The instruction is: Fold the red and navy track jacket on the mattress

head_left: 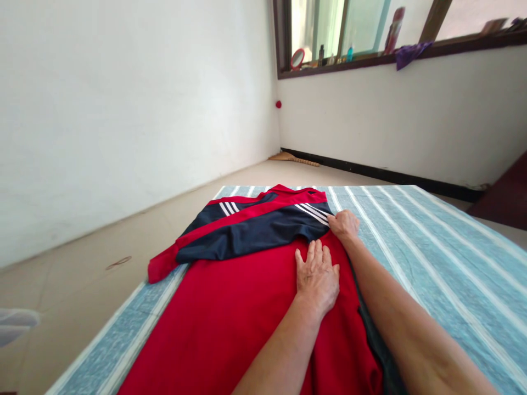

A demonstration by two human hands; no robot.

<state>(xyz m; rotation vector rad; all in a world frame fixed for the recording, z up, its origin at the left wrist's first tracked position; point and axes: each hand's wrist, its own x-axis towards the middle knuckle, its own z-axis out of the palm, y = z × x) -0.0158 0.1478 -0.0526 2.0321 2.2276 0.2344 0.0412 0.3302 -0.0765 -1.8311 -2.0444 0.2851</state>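
A red and navy track jacket (pixel 230 307) with white shoulder stripes lies spread on a blue-and-white striped cloth (pixel 411 241). Its collar points away from me. One navy sleeve (pixel 247 238) stretches across the upper part to the left, ending in a red cuff near the cloth's left edge. My left hand (pixel 318 277) rests flat on the red fabric just below that sleeve, fingers spread. Farther up, my right hand (pixel 344 224) has its fingers closed on the jacket at the shoulder fold, beside the white stripes; the fingertips are partly hidden.
White walls (pixel 144 99) meet in the far corner, where a broom (pixel 294 158) lies on the tiled floor. A window sill (pixel 362 61) at upper right carries a round mirror, bottles and a purple cloth. Dark red furniture (pixel 504 192) stands at the right edge.
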